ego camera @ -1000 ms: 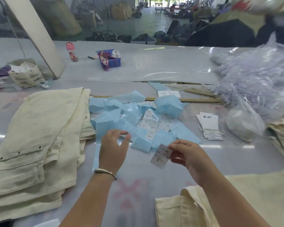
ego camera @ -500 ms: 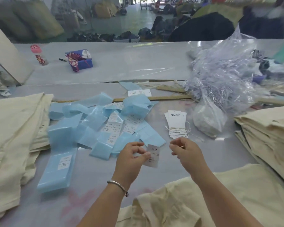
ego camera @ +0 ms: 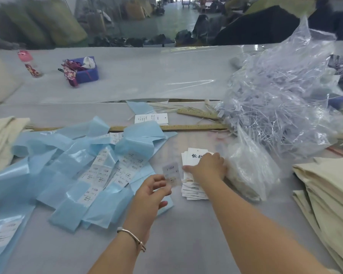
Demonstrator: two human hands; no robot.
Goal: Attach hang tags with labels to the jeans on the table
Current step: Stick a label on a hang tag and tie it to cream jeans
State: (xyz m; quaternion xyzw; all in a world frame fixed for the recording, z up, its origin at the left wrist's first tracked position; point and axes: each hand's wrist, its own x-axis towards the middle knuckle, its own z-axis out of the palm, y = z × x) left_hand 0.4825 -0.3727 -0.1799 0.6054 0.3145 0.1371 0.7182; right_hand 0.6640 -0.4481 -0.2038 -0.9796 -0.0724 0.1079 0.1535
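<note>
Head view: a small, translucent rectangular label (ego camera: pixel 172 174) printed with "1103#" is pinched at its lower left edge between the thumb and fingertips of the left hand (ego camera: pixel 151 191); it is held upright, its long axis running roughly up and away from the wearer, printed face toward the camera. A thin metal bangle (ego camera: pixel 131 237) is worn on the left wrist. The right hand (ego camera: pixel 209 167) is laid palm down, fingers spread and loosely bent, on a fanned stack of stiff white card hang tags (ego camera: pixel 192 186), whose long axes point away toward the far edge of the table (ego camera: pixel 186 244); whether a tag is gripped under the fingers cannot be told. The stack lies just right of the held label and touches a crumpled clear plastic bag (ego camera: pixel 251 175). To the left, glossy pale blue backing strips (ego camera: pixel 71 175) are heaped, some still bearing rows of white labels. Two flat wooden rulers (ego camera: pixel 186 127) lie beyond them. Folded cream jeans (ego camera: pixel 329 194), matte and twill-textured, are stacked at the right edge, with more at the left edge. A large sack of tangled clear fasteners (ego camera: pixel 285 107) sits at the far right.
</note>
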